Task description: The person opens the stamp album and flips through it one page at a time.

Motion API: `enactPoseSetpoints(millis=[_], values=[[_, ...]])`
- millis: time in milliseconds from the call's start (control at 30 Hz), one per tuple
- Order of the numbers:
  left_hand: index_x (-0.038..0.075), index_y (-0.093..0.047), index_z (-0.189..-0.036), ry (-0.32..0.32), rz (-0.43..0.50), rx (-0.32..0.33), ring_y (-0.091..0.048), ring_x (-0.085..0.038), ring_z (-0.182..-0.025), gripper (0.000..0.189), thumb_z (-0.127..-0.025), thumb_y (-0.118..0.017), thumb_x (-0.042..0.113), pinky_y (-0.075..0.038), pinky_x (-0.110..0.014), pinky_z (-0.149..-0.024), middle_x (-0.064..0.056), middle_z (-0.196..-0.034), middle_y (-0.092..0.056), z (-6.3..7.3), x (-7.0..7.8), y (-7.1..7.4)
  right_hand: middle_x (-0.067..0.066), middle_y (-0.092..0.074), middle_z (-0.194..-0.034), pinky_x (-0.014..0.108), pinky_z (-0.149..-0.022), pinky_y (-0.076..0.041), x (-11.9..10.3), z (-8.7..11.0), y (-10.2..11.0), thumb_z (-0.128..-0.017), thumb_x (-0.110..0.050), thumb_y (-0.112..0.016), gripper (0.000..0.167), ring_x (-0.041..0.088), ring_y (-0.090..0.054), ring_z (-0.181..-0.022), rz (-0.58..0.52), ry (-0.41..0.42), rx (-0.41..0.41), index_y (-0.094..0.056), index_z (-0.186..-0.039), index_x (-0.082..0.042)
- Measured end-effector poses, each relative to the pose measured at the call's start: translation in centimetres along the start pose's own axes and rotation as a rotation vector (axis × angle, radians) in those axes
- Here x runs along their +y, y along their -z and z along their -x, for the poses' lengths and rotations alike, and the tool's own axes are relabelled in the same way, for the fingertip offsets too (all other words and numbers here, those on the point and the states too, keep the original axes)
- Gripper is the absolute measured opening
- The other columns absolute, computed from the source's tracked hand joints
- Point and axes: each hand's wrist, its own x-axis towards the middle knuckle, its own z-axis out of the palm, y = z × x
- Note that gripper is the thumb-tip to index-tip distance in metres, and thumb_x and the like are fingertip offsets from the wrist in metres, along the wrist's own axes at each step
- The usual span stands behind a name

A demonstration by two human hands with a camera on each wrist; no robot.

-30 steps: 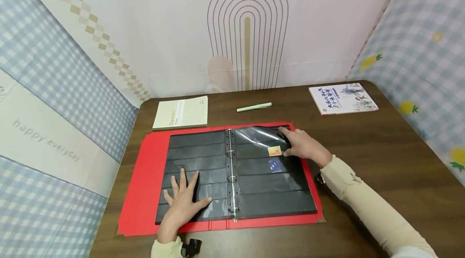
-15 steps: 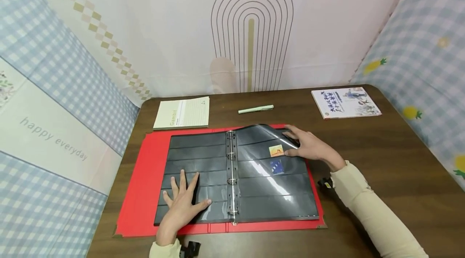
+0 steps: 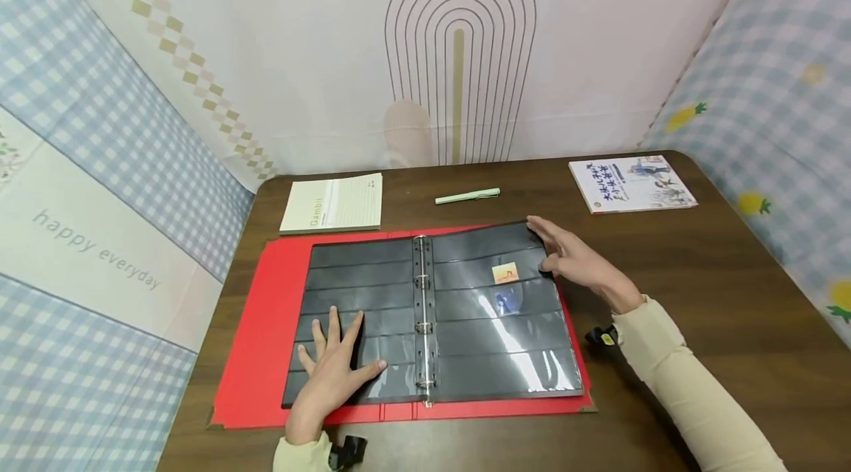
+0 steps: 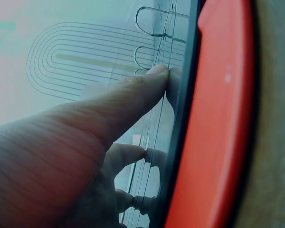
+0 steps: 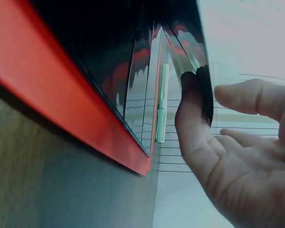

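A red ring binder album (image 3: 242, 339) lies spread on the table, its black pages crossed by clear strip pockets. My left hand (image 3: 329, 372) rests on the lower part of the left page (image 3: 362, 254), fingers spread. In the left wrist view, its thumb (image 4: 133, 97) touches the page beside the metal rings (image 4: 149, 21). My right hand (image 3: 575, 258) holds the raised outer edge of the right page (image 3: 465, 376) between thumb and fingers, near the upper corner. An orange-yellow stamp (image 3: 505, 273) and a blue stamp (image 3: 507, 301), partly under glare, sit in that page's pockets.
A pale notebook (image 3: 332, 202) lies behind the album at left. A light green pen (image 3: 467, 196) is at the back middle, and a white illustrated book (image 3: 631, 184) at the back right. Patterned cloth (image 3: 299, 51) hangs behind the brown table (image 3: 698, 295).
My right hand has moved slightly right and up along the page edge. The right page, curled up earlier, now looks flatter with its outer edge raised. My left hand stays in place.
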Motion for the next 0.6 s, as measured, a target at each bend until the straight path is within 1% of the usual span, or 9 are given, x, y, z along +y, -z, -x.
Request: enactPoseSetpoints(millis=[33, 100, 133, 200, 267, 400, 533, 567, 600], values=[[0.007, -0.030, -0.159, 0.000, 0.002, 0.003, 0.020, -0.058, -0.143, 0.095, -0.086, -0.080, 0.042, 0.016, -0.079, -0.101, -0.029, -0.164, 0.008, 0.0, 0.0, 0.0, 0.024, -0.014, -0.165, 0.030, -0.060, -0.045, 0.0, 0.1, 0.0, -0.088, 0.017, -0.052, 0.085, 0.028, -0.054, -0.102, 0.004, 0.010, 0.001, -0.013, -0.161, -0.001], [0.007, -0.029, -0.160, 0.005, 0.000, -0.001, 0.020, -0.058, -0.144, 0.095, -0.087, -0.079, 0.042, 0.016, -0.079, -0.101, -0.029, -0.164, 0.009, 0.0, 0.0, -0.1, 0.020, -0.011, -0.167, 0.031, -0.062, -0.046, -0.1, 0.5, 0.0, -0.088, 0.016, -0.051, 0.087, 0.032, -0.053, -0.103, 0.003, 0.012, 0.003, -0.014, -0.163, -0.007], [0.007, -0.029, -0.160, 0.005, -0.001, -0.001, 0.020, -0.057, -0.144, 0.095, -0.087, -0.079, 0.042, 0.016, -0.079, -0.101, -0.029, -0.164, 0.009, 0.0, 0.0, -0.1, 0.019, -0.009, -0.168, 0.031, -0.062, -0.047, -0.2, 0.6, 0.0, -0.089, 0.016, -0.051, 0.088, 0.031, -0.054, -0.098, -0.003, 0.010, 0.001, -0.013, -0.163, -0.010], [0.007, -0.030, -0.160, 0.002, 0.000, 0.003, 0.020, -0.058, -0.143, 0.095, -0.087, -0.080, 0.041, 0.016, -0.080, -0.101, -0.030, -0.164, 0.008, 0.0, 0.1, -0.1, 0.017, -0.005, -0.168, 0.033, -0.061, -0.048, -0.3, 0.9, -0.1, -0.089, 0.016, -0.051, 0.091, 0.026, -0.054, -0.075, -0.016, 0.004, 0.001, -0.012, -0.164, -0.015], [0.008, -0.029, -0.160, 0.007, 0.000, -0.005, 0.021, -0.058, -0.143, 0.096, -0.087, -0.079, 0.042, 0.016, -0.079, -0.101, -0.029, -0.164, 0.009, 0.0, 0.1, -0.1, 0.015, -0.002, -0.169, 0.034, -0.058, -0.048, -0.4, 1.1, -0.2, -0.088, 0.017, -0.050, 0.093, 0.020, -0.043, -0.056, -0.031, 0.002, 0.007, -0.011, -0.165, -0.019], [0.007, -0.030, -0.159, 0.001, 0.003, 0.002, 0.019, -0.059, -0.143, 0.095, -0.086, -0.080, 0.041, 0.015, -0.080, -0.100, -0.030, -0.164, 0.007, 0.1, 0.1, 0.0, 0.010, 0.005, -0.169, 0.033, -0.052, -0.042, -0.4, 1.5, -0.5, -0.086, 0.020, -0.049, 0.098, 0.012, -0.037, -0.052, -0.067, 0.010, 0.023, -0.007, -0.165, -0.021], [0.008, -0.030, -0.160, 0.002, -0.005, 0.007, 0.019, -0.058, -0.144, 0.095, -0.086, -0.080, 0.042, 0.014, -0.080, -0.101, -0.030, -0.164, 0.007, 0.1, 0.1, -0.1, 0.019, 0.006, -0.167, 0.031, -0.053, -0.042, -0.5, 1.5, -0.6, -0.084, 0.021, -0.049, 0.103, 0.012, -0.040, -0.053, -0.106, -0.008, 0.042, 0.004, -0.164, -0.017], [0.007, -0.031, -0.159, -0.003, -0.005, 0.012, 0.018, -0.059, -0.143, 0.095, -0.086, -0.080, 0.042, 0.014, -0.080, -0.101, -0.030, -0.164, 0.006, 0.0, 0.1, -0.1, 0.024, 0.003, -0.166, 0.030, -0.054, -0.044, -0.6, 1.5, -0.6, -0.084, 0.021, -0.049, 0.103, 0.011, -0.041, -0.054, -0.115, -0.023, 0.051, 0.006, -0.163, -0.016], [0.008, -0.030, -0.159, -0.001, -0.007, 0.010, 0.019, -0.058, -0.144, 0.095, -0.086, -0.080, 0.042, 0.014, -0.080, -0.101, -0.030, -0.164, 0.007, 0.0, 0.1, -0.1, 0.034, -0.010, -0.161, 0.030, -0.055, -0.044, -0.8, 1.5, -0.6, -0.084, 0.020, -0.050, 0.103, 0.011, -0.040, -0.054, -0.125, -0.039, 0.061, 0.008, -0.163, -0.014]])
